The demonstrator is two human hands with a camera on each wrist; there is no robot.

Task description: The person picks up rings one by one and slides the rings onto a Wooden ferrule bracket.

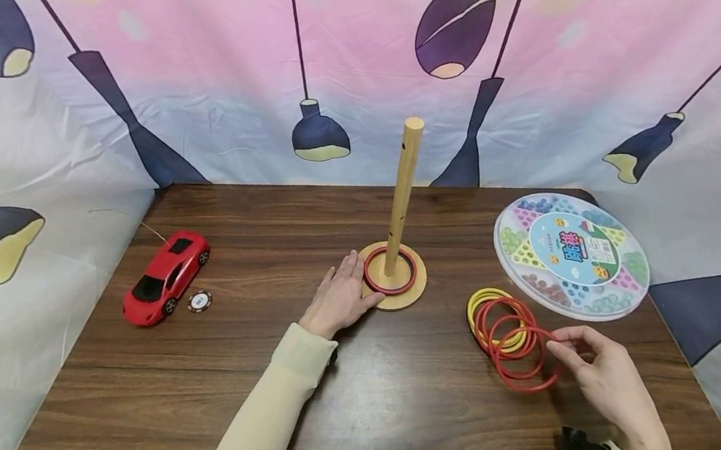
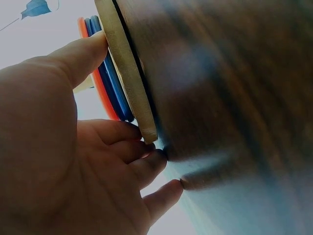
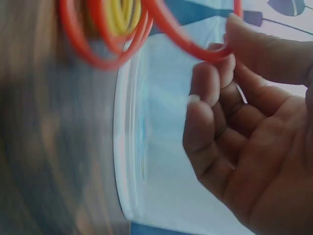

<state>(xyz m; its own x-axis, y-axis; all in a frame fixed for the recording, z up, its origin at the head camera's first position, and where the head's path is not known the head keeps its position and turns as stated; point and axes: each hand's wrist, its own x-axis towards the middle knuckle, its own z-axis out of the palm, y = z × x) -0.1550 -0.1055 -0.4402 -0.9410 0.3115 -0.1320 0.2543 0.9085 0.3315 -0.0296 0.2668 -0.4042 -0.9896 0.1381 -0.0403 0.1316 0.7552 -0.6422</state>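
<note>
Left hand: the left hand [image 1: 339, 295] is lying flat on the surface [image 1: 154, 393], fingers straight and relaxed, gripping nothing; its fingertips are touching the edge of the round wooden base [image 1: 401, 295], and the sleeved forearm is stretching forward from the lower middle.
Right hand: the right hand [image 1: 603, 368] is hovering low over the surface with fingers curled, thumb and forefinger pinching the rim of a red ring [image 1: 525, 359].
Ring pile: just left of the right hand, more red rings and a yellow ring [image 1: 479, 303] are lying overlapped in a pile [image 1: 503, 324] on the surface.
Peg stand: just beyond the left fingertips, the wooden peg [image 1: 403, 195] is standing upright on the base, with a red ring [image 1: 390, 272] lying around its foot.
Beyond the right hand: a round game tray [image 1: 571, 255] of coloured marbles is lying flat.
Far left of the left hand: a red toy car [image 1: 164, 276] is sitting beside a small round token [image 1: 200, 301].
</note>
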